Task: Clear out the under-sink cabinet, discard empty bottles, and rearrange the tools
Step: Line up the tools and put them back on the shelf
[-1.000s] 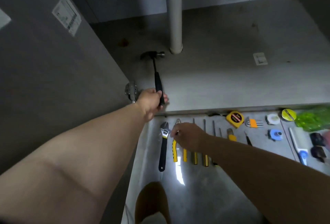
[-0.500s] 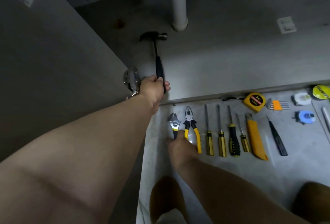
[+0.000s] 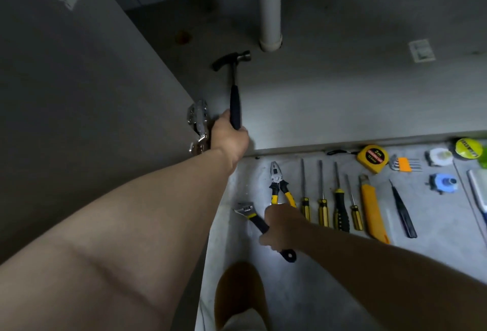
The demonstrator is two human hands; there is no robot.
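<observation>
Black claw hammer with steel neck and black rubber grip (image 3: 233, 80): lies inside the cabinet on the grey cabinet floor (image 3: 342, 93), head just in front and to the left of the white plastic drain pipe (image 3: 267, 1), grip running away from the pipe toward the person. Left hand (image 3: 229, 138) holds the grip's tail end, fingers curled round it. Looks like it is placing or squaring the hammer as the first tool back in, lined up front to back.

Black-handled adjustable wrench with a yellow band and steel head (image 3: 249, 216): well in front of the pipe, outside the cabinet on the pale concrete floor (image 3: 290, 291). Right hand (image 3: 282, 227) grips it mid-handle, fingers clamped round it, head angled left, hanging-hole end poking out behind the hand. Cannot tell if it is off the floor. Probably next in line to go beside the hammer.

Rest of the kit sits in a tidy row in front and to the right of the pipe, tips pointing toward it: yellow-handled pliers (image 3: 276, 180), four screwdrivers (image 3: 322, 198), yellow utility knife (image 3: 371, 209), yellow tape measure (image 3: 373, 158), hex keys in an orange holder (image 3: 404, 164). Sorted by type, likely for quick picking.

Left of the pipe: open grey cabinet door (image 3: 79, 93) with a steel hinge (image 3: 199, 125), close beside the left hand.
</observation>
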